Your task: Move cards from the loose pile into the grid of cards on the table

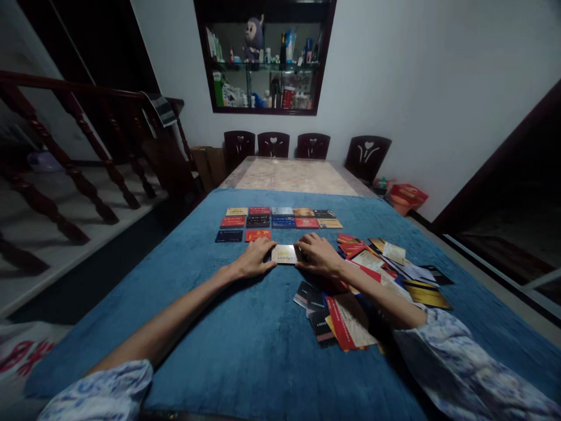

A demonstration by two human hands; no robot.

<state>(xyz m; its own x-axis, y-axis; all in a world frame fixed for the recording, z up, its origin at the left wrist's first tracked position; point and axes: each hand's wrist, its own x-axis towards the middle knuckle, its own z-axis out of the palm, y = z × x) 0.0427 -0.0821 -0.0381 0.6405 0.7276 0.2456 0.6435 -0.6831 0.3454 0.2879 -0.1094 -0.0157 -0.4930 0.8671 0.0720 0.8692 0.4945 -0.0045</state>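
Observation:
A pale gold card [286, 254] is held between my two hands, low over the blue cloth. My left hand [256, 257] grips its left edge with thumb and fingers, and my right hand [319, 254] has its right edge. Just beyond lie several cards in rows: two rows of several cards, then a dark blue card [229, 235] and a red-orange card [258, 235] in the nearest row. A loose, overlapping pile of cards [350, 321] spreads at the right, partly hidden under my right forearm.
The blue cloth [210, 351] covers the near part of a long table, whose marbled far end [293, 172] is bare. Dark chairs [273, 144] stand behind it. A wooden railing [79, 128] is at the left, and a red bag [407, 196] sits beyond the right edge.

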